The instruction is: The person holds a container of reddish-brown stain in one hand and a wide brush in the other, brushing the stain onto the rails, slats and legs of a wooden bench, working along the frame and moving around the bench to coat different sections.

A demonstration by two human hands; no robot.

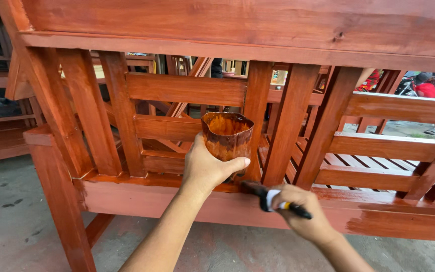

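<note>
Frame: red-stained wooden bench [187, 90] is standing on concrete floor [11, 221].
Left hand [205, 168]: fingers are wrapping a stain-smeared cup [226, 135], holding it upright before the slats.
Right hand [303, 211]: fingers are pinching a paintbrush [270, 197] (bristles touching the lower rail [177, 201]).

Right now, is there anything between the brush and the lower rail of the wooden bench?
Nothing visible. The right hand holds the brush with its bristles already against the lower rail. The left hand holds the stained cup above it.
</note>
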